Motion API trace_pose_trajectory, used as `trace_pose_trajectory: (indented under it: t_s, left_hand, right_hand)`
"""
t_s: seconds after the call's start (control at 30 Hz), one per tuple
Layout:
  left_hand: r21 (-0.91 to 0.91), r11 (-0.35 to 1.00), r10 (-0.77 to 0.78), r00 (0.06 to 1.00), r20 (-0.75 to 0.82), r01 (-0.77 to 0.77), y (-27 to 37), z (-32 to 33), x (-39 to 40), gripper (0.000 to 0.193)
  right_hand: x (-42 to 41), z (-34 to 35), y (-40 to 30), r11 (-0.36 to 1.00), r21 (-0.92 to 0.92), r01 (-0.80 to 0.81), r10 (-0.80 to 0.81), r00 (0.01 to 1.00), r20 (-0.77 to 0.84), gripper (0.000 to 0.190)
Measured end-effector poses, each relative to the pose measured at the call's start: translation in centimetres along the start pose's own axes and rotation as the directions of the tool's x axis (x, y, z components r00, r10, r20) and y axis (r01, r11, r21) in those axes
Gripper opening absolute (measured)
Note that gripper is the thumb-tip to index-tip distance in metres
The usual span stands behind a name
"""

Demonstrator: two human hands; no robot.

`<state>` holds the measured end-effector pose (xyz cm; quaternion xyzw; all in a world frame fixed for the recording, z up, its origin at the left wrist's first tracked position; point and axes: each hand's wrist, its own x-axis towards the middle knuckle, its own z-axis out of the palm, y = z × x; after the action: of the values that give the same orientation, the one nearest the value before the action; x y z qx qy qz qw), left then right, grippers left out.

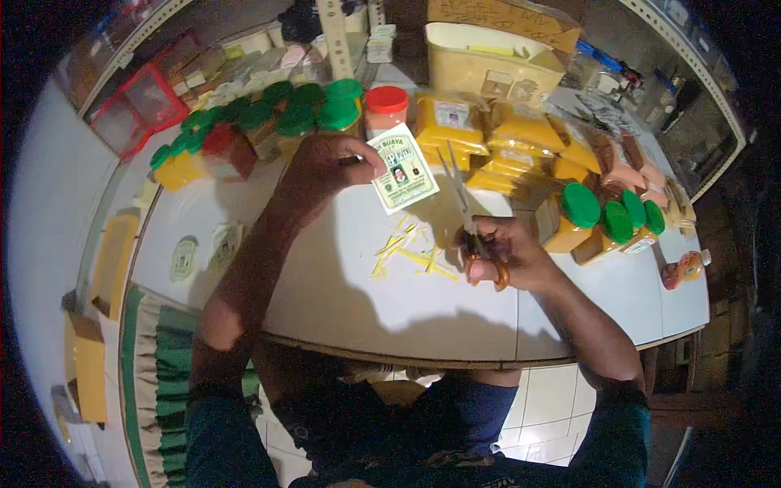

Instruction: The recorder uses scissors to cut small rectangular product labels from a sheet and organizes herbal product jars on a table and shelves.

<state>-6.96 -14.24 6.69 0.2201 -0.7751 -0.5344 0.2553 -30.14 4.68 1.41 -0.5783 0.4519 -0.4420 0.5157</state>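
Note:
Between thumb and fingers, my left hand [332,168] holds a printed paper label [406,174] by its left edge, raised above the white table [341,293]. The label bears writing and a small portrait. My right hand [509,253] grips a pair of scissors [464,201] with orange handles, thumb through one loop. Their blades point up and are slightly parted, just right of the label and apart from it. Thin yellow and white paper strips [406,247] lie scattered on the table below the label. Two cut-out labels [184,258] rest near my left forearm.
Green-lidded jars [296,119] and a red-lidded jar [386,107] stand along the back. Bags of yellow powder [451,125] are stacked behind the scissors. More green-lidded jars [567,216] stand at right, near a small bottle [686,268]. A cream bin [494,67] sits behind.

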Motion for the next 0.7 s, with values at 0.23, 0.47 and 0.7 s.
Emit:
trace_pose_trajectory:
  t_s: [0.23,0.47,0.7]
  left_hand:
    - [-0.285,0.958,-0.01,0.988,-0.153,-0.035,-1.5,3.4,-0.4,0.026]
    - [-0.223,0.974,0.004,0.993,-0.117,-0.03,-2.1,2.9,-1.2,0.036]
    - [-0.219,0.973,0.063,0.997,-0.054,-0.073,-2.4,3.2,-1.5,0.036]
  right_hand:
    - [0.0,0.3,0.1,0.999,-0.044,-0.014,0.014,1.0,-0.007,0.04]
    - [0.2,1.0,-0.9,0.975,-0.202,-0.088,0.098,0.994,0.038,0.061]
    - [0.3,1.7,-0.8,0.982,-0.185,-0.049,0.047,0.999,-0.01,0.045]
